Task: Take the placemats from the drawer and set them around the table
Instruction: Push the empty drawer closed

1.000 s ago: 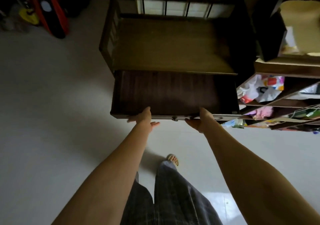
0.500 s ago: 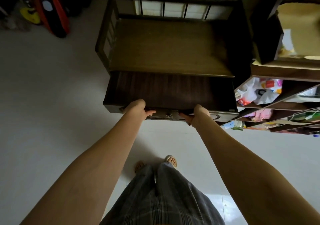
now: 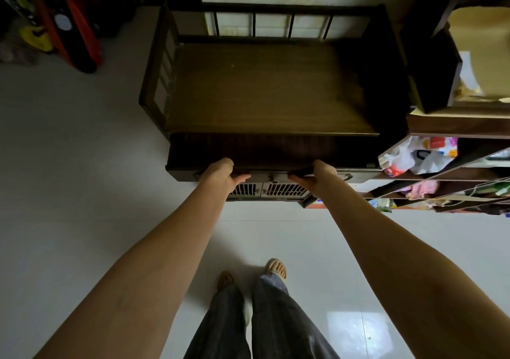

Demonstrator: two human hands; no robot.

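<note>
Wooden drawer (image 3: 271, 148) front clasped by left hand (image 3: 218, 175) and right hand (image 3: 321, 173); pale floor (image 3: 69, 165).

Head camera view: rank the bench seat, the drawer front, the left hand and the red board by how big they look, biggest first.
1. Bench seat, clearly largest.
2. Drawer front, a long narrow strip.
3. Red board, partly cut off and farther away, so its place is unsure.
4. Left hand, smallest.

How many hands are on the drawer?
2: the left hand grips the drawer front left of its middle, the right hand right of it.
</note>
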